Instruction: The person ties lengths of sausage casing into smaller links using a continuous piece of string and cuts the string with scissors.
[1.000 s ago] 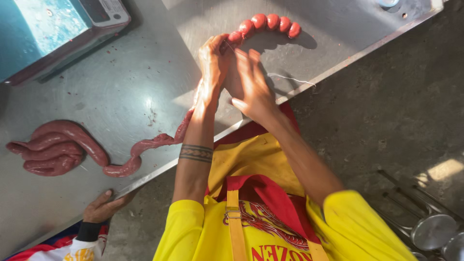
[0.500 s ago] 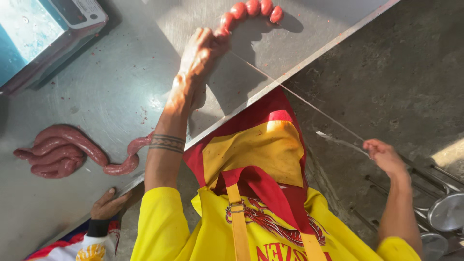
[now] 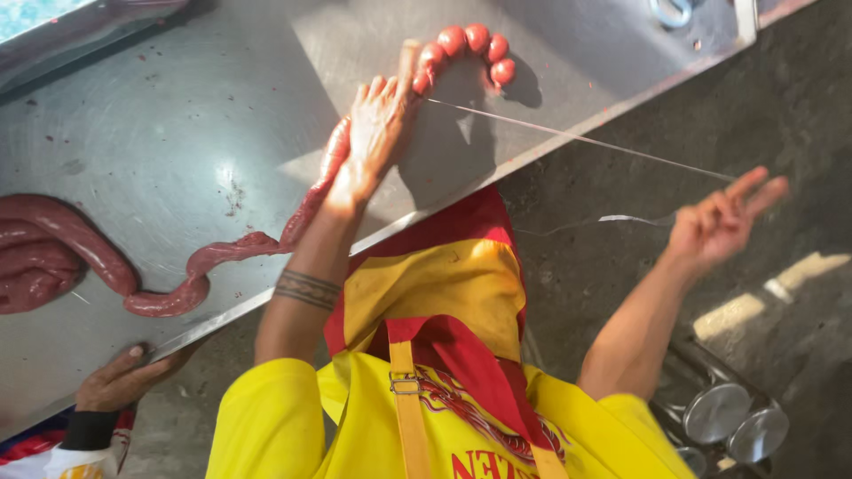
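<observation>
The left hand (image 3: 377, 133) pins a sausage rope (image 3: 266, 239) to the steel table (image 3: 177, 115), fingers closed on it beside the tied links (image 3: 466, 49). The right hand (image 3: 719, 222), half open, pinches taut string (image 3: 577, 139).

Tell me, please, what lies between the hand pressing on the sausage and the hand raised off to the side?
In the head view, a thin taut string runs from the left hand on the sausage across the steel table edge to the right hand; nothing else lies between.

Steel table (image 3: 204, 133), sausage rope (image 3: 204, 266), 5 links (image 3: 461, 44)
</observation>
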